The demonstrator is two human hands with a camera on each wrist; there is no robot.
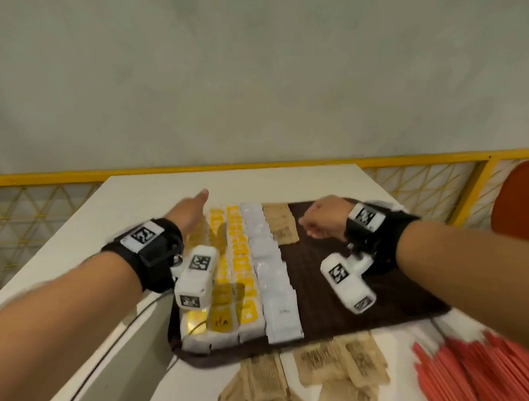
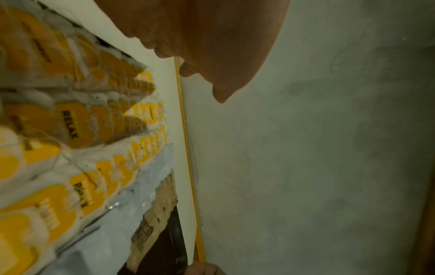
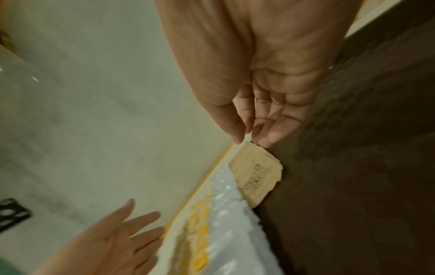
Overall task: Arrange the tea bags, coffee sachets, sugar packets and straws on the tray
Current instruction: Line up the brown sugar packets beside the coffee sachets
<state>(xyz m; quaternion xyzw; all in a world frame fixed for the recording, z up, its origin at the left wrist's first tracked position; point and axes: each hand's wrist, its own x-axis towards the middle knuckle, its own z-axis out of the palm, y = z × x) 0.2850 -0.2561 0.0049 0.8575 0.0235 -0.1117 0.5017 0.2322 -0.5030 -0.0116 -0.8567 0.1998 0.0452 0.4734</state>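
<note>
A white table (image 1: 155, 196) is set against a grey wall (image 1: 262, 65), with a yellow mesh railing (image 1: 438, 176) behind it. On the table a dark brown tray (image 1: 359, 293) is laid. The right hand (image 1: 322, 216) is held over the tray's far part, fingers loosely bent and a little parted, thumb close to them; nothing is seen pinched between them. Just under its fingertips (image 3: 273, 137) a short row of brown sugar packets (image 1: 281, 228) is laid on the tray. To the left of that row a line of white sachets (image 1: 273, 269) is set, and further left rows of yellow-labelled tea bags (image 1: 240, 268), overlapping like tiles. The left hand (image 1: 188, 211) is held beyond the tea bags at the tray's left edge, fingers straight and slightly spread, holding nothing; whether the table is touched cannot be told. Nearer the person than both hands, off the tray, loose brown sugar packets (image 1: 335, 361) are scattered, and to their right a heap of red straws (image 1: 473, 375) is lying. An orange chair (image 1: 518, 197) is seen at the far right.
</note>
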